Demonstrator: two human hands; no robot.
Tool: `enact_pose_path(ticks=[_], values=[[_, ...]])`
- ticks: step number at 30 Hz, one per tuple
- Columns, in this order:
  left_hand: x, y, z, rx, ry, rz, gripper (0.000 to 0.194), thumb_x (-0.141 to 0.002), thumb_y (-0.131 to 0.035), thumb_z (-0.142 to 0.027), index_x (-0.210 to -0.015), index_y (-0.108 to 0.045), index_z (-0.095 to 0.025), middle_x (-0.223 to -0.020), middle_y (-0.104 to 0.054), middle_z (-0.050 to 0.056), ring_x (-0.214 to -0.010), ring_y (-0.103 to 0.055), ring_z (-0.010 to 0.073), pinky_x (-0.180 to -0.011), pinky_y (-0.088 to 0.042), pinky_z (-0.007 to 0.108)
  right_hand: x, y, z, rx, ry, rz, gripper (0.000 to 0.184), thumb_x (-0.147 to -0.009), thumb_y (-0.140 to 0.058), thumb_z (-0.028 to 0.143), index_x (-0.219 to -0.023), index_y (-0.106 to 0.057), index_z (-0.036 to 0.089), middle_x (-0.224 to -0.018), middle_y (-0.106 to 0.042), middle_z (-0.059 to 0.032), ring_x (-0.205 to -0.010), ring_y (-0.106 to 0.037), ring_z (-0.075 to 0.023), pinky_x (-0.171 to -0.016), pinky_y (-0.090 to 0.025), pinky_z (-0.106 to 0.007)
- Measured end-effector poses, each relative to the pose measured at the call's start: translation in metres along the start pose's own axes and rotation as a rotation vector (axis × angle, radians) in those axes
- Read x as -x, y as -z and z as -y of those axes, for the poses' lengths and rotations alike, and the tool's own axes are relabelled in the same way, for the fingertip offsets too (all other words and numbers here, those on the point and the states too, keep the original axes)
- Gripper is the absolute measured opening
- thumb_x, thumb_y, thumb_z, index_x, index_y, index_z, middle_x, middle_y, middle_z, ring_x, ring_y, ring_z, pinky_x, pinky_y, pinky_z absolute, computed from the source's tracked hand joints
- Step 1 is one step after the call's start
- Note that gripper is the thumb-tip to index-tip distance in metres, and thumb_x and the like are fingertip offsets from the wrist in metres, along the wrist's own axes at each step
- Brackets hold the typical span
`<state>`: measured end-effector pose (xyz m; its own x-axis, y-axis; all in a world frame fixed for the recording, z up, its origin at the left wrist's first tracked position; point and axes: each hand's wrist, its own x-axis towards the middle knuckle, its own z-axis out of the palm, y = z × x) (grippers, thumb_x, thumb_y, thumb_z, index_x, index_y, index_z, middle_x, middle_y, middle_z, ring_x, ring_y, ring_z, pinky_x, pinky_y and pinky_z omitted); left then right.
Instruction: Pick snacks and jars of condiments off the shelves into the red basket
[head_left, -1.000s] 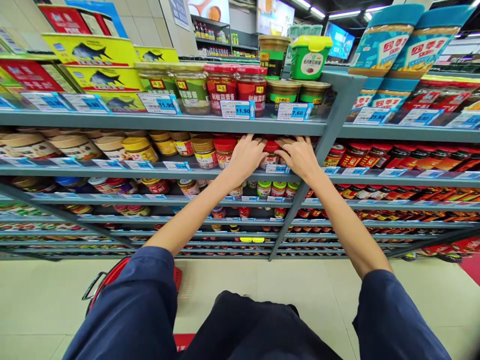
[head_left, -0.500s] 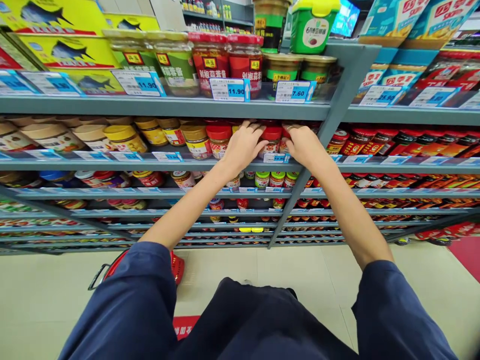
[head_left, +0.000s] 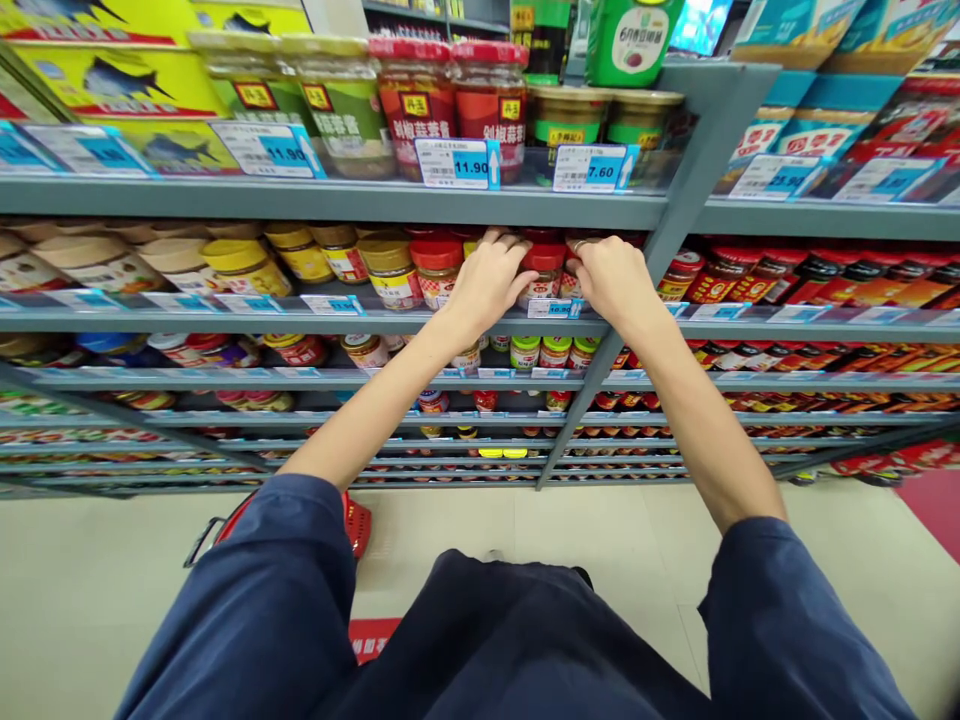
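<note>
On the second shelf from the top, a red-lidded jar (head_left: 544, 260) stands between my two hands. My left hand (head_left: 491, 275) reaches in at its left, fingers bent over the jar tops and thumb low in front; the hand covers most of the jar under it. Another red-lidded jar (head_left: 436, 262) shows just left of that hand. From the right, my right hand (head_left: 611, 280) curls its fingers around a red-lidded jar (head_left: 571, 286), only partly visible. Both sets of fingertips are partly hidden under the upper shelf.
The upper shelf edge (head_left: 337, 203) runs close above my hands. A slanted grey post (head_left: 686, 180) stands right of my right hand. Glass jars (head_left: 416, 110) line the top shelf. On the floor at lower left is a red basket (head_left: 358, 525).
The view has tipped slightly, so the top shelf sits higher in the picture. Both hands stay among the same jars, with the right hand turned a little and its fingers more curled.
</note>
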<state>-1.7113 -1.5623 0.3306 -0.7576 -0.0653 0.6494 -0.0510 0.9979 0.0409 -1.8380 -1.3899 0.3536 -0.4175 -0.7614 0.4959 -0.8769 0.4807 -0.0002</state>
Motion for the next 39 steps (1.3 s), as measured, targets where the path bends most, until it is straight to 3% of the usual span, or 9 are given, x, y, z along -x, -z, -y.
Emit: enact_pose_path(ticks=[9,14,16,19,22,26,30,35,39], values=[[-0.001,0.004,-0.003,0.008,0.024,0.023,0.045,-0.102,-0.057,-0.032,-0.142,-0.057,-0.012,-0.142,-0.063,0.021,-0.148,-0.044,0.0359,-0.124,-0.038,0.053,-0.003,0.008,-0.004,0.032,0.097,0.048,0.051,-0.106,-0.043,0.034,-0.146,-0.053,0.004,-0.126,-0.068,-0.029,-0.122,-0.061,-0.0434,-0.103,-0.045,-0.061],[0.017,0.006,-0.015,0.014,-0.036,-0.079,0.035,-0.105,-0.051,-0.032,-0.132,-0.066,-0.016,-0.133,-0.066,0.018,-0.135,-0.056,0.033,-0.115,-0.045,0.051,0.033,0.006,0.009,-0.079,0.116,-0.158,0.048,-0.108,-0.04,0.037,-0.149,-0.052,0.014,-0.139,-0.063,-0.0216,-0.129,-0.058,-0.039,-0.107,-0.048,-0.055],[0.03,0.001,-0.018,0.033,-0.037,-0.084,0.032,-0.106,-0.047,-0.033,-0.124,-0.07,-0.018,-0.119,-0.07,0.014,-0.121,-0.064,0.0295,-0.105,-0.052,0.046,0.054,-0.002,0.012,-0.132,0.058,-0.214,0.043,-0.11,-0.036,0.036,-0.142,-0.059,0.02,-0.134,-0.068,-0.0171,-0.122,-0.063,-0.0349,-0.1,-0.052,-0.049],[0.042,-0.009,-0.019,0.048,0.061,-0.02,0.029,-0.104,-0.052,-0.033,-0.116,-0.075,-0.019,-0.101,-0.074,0.01,-0.1,-0.07,0.0256,-0.088,-0.055,0.038,0.069,-0.018,0.006,-0.164,-0.071,-0.154,0.038,-0.108,-0.041,0.038,-0.128,-0.068,0.02,-0.108,-0.076,-0.0143,-0.1,-0.07,-0.0329,-0.087,-0.055,-0.046],[0.041,-0.013,-0.019,0.045,0.162,0.031,0.023,-0.1,-0.058,-0.031,-0.108,-0.077,-0.021,-0.096,-0.075,0.009,-0.094,-0.071,0.0257,-0.082,-0.054,0.035,0.064,-0.032,-0.007,-0.179,-0.116,-0.105,0.032,-0.105,-0.047,0.037,-0.117,-0.072,0.021,-0.093,-0.078,-0.0117,-0.088,-0.069,-0.0325,-0.082,-0.054,-0.045],[0.037,-0.012,-0.02,0.047,0.199,0.041,0.023,-0.1,-0.058,-0.03,-0.104,-0.078,-0.022,-0.097,-0.077,0.008,-0.093,-0.07,0.0269,-0.082,-0.053,0.037,0.055,-0.037,-0.014,-0.2,-0.094,-0.121,0.031,-0.104,-0.045,0.035,-0.112,-0.072,0.021,-0.09,-0.077,-0.0118,-0.087,-0.068,-0.0326,-0.081,-0.054,-0.045],[0.037,-0.006,-0.025,0.033,0.167,0.014,0.025,-0.102,-0.054,-0.029,-0.108,-0.076,-0.019,-0.103,-0.076,0.01,-0.099,-0.069,0.0266,-0.089,-0.054,0.039,0.058,-0.022,-0.007,-0.186,-0.065,-0.131,0.034,-0.106,-0.04,0.032,-0.117,-0.07,0.019,-0.099,-0.076,-0.0143,-0.094,-0.069,-0.0334,-0.086,-0.055,-0.047],[0.013,0.005,-0.034,0.043,-0.055,-0.05,0.032,-0.106,-0.047,-0.03,-0.128,-0.068,-0.019,-0.132,-0.068,0.012,-0.132,-0.058,0.0295,-0.113,-0.047,0.048,0.042,0.004,0.001,-0.1,0.154,-0.196,0.043,-0.106,-0.038,0.025,-0.144,-0.055,0.014,-0.148,-0.057,-0.0193,-0.134,-0.056,-0.0349,-0.109,-0.049,-0.053],[-0.012,-0.002,-0.031,0.044,-0.036,-0.009,0.039,-0.104,-0.054,-0.036,-0.138,-0.063,-0.02,-0.145,-0.062,0.015,-0.144,-0.049,0.0335,-0.123,-0.04,0.052,0.01,-0.003,-0.008,-0.056,0.162,-0.111,0.044,-0.107,-0.044,0.031,-0.139,-0.059,0.005,-0.14,-0.061,-0.0278,-0.132,-0.057,-0.0433,-0.111,-0.044,-0.064]])
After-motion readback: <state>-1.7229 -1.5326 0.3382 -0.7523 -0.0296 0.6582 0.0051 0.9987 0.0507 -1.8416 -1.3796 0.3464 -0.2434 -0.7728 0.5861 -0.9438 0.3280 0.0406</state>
